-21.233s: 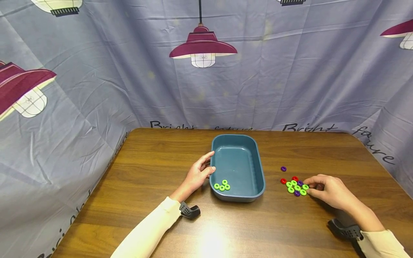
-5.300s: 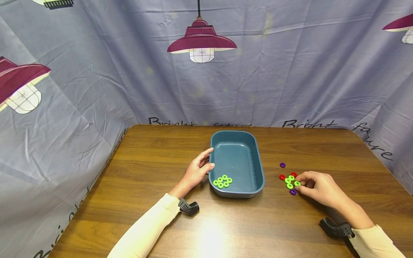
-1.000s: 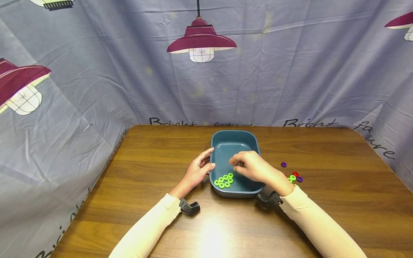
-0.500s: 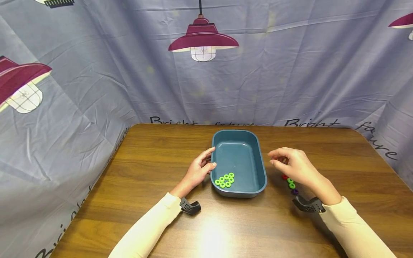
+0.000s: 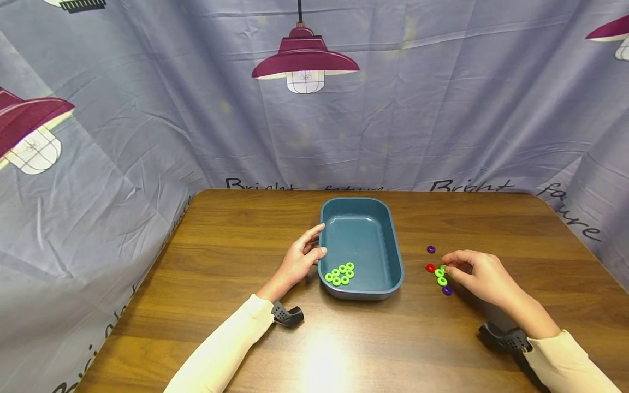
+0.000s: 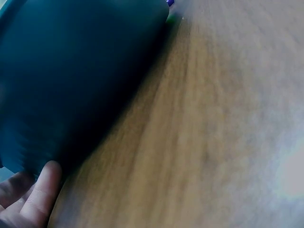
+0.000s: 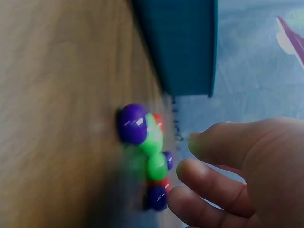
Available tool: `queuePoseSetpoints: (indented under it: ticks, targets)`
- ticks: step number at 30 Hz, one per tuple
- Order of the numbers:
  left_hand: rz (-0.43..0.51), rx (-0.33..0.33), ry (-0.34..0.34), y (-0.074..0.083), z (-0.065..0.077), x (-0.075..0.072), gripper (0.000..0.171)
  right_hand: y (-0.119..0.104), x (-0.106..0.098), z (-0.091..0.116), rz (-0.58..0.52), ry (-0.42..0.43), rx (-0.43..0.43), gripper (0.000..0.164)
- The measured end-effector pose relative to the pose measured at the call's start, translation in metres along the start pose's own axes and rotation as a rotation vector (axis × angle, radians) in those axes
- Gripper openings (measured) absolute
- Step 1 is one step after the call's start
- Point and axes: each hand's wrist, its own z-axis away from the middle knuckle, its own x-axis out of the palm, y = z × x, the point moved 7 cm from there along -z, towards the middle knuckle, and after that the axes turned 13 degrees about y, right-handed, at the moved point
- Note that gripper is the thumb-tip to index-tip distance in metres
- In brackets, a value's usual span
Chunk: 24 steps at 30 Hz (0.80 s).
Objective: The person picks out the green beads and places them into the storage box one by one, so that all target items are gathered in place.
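My left hand (image 5: 297, 262) holds the left wall of a blue-green rectangular tray (image 5: 399, 254), thumb and forefinger at the rim. In the left wrist view its fingertips (image 6: 50, 173) lie against the tray's outer side. Several small green rings (image 5: 342, 269) form a cluster in the tray's near left corner. My right hand (image 5: 484, 275) is low over loose rings on the table, thumb and forefinger parted around a green ring (image 5: 444, 268). The right wrist view shows its fingertips (image 7: 190, 168) apart, beside green (image 7: 156, 166) and purple beads (image 7: 133, 124).
The rings right of the tray include two more green rings (image 5: 440, 277), a red ring (image 5: 431, 268), a purple ring (image 5: 431, 249) at the back and another purple ring (image 5: 447, 290) in front. A lamp-print curtain (image 5: 304, 136) hangs behind the wooden table (image 5: 236, 240).
My right hand has gone from over the tray back right to the loose rings. Since the oldest frame, the tray has gained green rings and the table pile has shrunk. My left hand has stayed.
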Motion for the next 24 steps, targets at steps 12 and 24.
queuePoseSetpoints:
  ticks: [12, 24]
  targets:
    - [-0.007, 0.0, -0.001, -0.0035, -0.0002, -0.0002, 0.062, 0.0083, 0.0039, 0.0105, 0.036, 0.009, -0.024, 0.014]
    - [-0.021, -0.002, 0.001, -0.0012, -0.0011, -0.0002, 0.062, 0.0087, 0.0075, 0.0091, 0.063, 0.032, -0.07, 0.021]
